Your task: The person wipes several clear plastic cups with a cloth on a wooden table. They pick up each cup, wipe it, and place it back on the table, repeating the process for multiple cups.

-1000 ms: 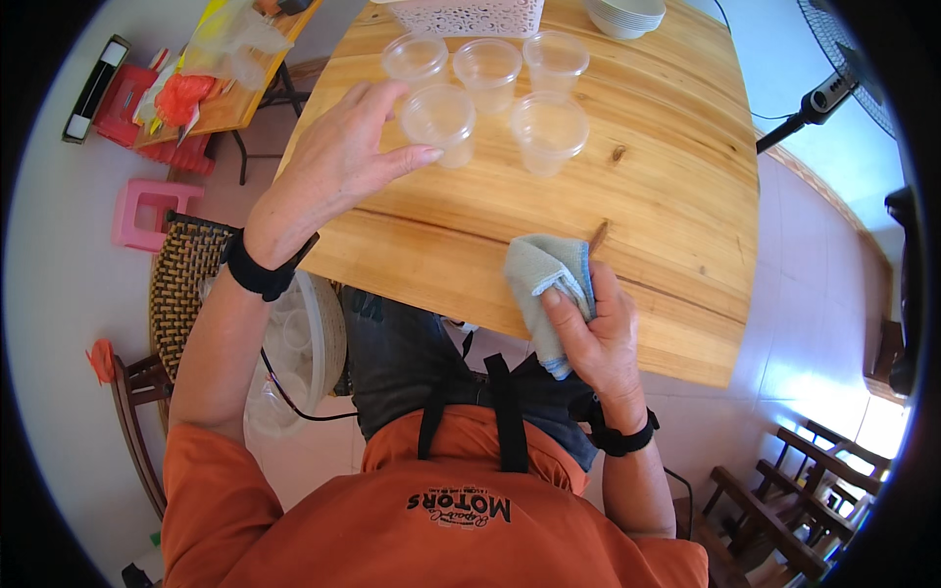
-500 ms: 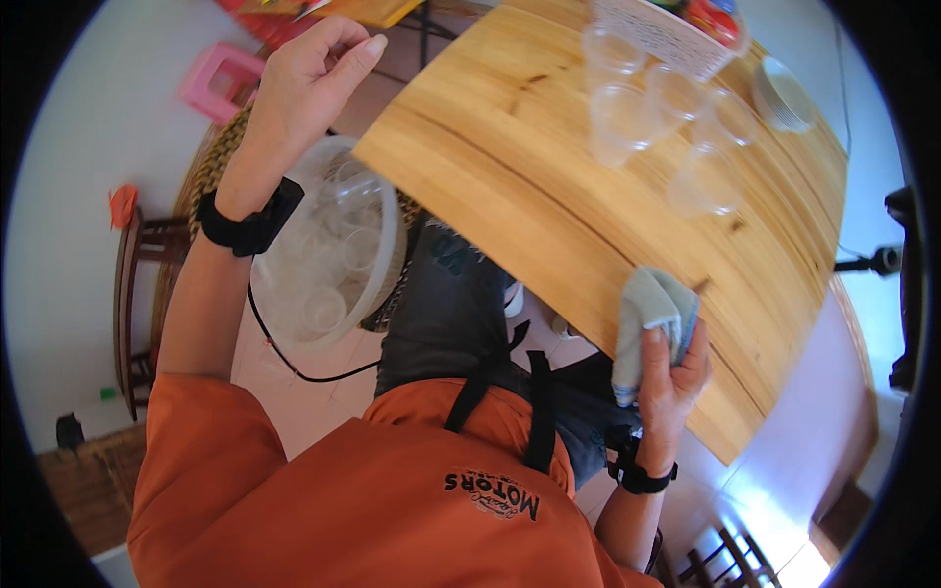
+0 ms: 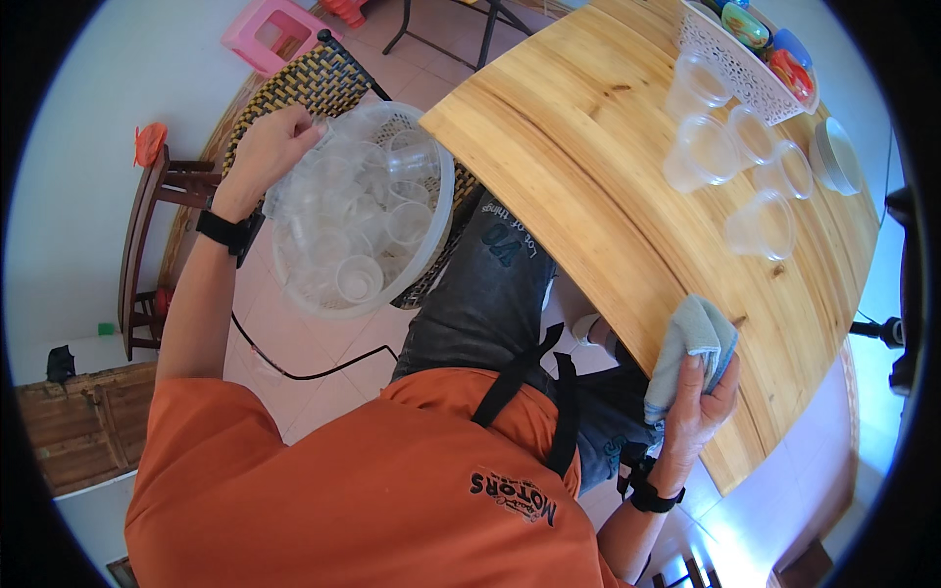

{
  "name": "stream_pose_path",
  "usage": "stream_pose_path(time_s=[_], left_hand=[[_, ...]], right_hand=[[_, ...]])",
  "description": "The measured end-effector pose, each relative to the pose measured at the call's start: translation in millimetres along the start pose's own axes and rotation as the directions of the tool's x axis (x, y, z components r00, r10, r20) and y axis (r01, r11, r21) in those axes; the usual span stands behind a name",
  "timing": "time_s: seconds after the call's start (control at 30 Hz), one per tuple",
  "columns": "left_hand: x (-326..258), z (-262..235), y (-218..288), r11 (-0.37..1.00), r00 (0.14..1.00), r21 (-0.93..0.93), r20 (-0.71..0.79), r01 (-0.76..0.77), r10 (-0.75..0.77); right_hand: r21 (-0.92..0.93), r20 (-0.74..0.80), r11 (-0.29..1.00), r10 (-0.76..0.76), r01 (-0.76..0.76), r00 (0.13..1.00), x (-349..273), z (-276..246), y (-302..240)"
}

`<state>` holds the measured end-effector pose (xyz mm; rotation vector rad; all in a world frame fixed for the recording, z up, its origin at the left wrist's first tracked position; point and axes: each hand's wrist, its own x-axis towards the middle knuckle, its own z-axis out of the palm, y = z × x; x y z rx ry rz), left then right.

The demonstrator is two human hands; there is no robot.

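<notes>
My left hand (image 3: 263, 155) is at the far left rim of a round, pale plastic basket (image 3: 447, 211) filled with clear plastic cups (image 3: 361, 278). Its fingers are curled in and the thumb presses against them; whether they pinch a cup or the rim is hidden. At the near edge of the wooden table (image 3: 578, 147), my right hand (image 3: 691, 416) grips a folded grey-blue cloth (image 3: 694, 338). Several clear cups (image 3: 710, 149) stand on the far right part of the tabletop.
A white perforated basket (image 3: 735, 64) with colourful items stands at the table's far end, beside stacked white bowls (image 3: 833, 157). The cup basket rests on a woven chair (image 3: 304, 88). Beyond are a pink stool (image 3: 279, 37) and, leftward, a dark wooden chair (image 3: 147, 245).
My left hand has come down to the rim of the cup basket from above it. My right hand keeps its hold on the cloth. The whole view has shifted, moving the table rightward.
</notes>
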<state>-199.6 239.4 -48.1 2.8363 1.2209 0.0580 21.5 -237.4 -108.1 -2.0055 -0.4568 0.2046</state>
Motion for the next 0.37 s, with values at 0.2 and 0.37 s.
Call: stream_pose_path(time_s=[0.2, 0.37], left_hand=[[10.2, -1.0, -21.8, 1.000, 1.000, 0.012, -0.017, 0.026, -0.026], [47.7, 6.3, -17.3, 0.992, 0.993, 0.051, -0.012, -0.119, 0.120]], right_hand=[[0.020, -0.047, 1.000, -0.004, 0.005, 0.999, 0.2, 5.1, 0.6], [-0.040, 0.010, 0.999, 0.020, -0.019, 1.000, 0.0, -1.0, 2.7]])
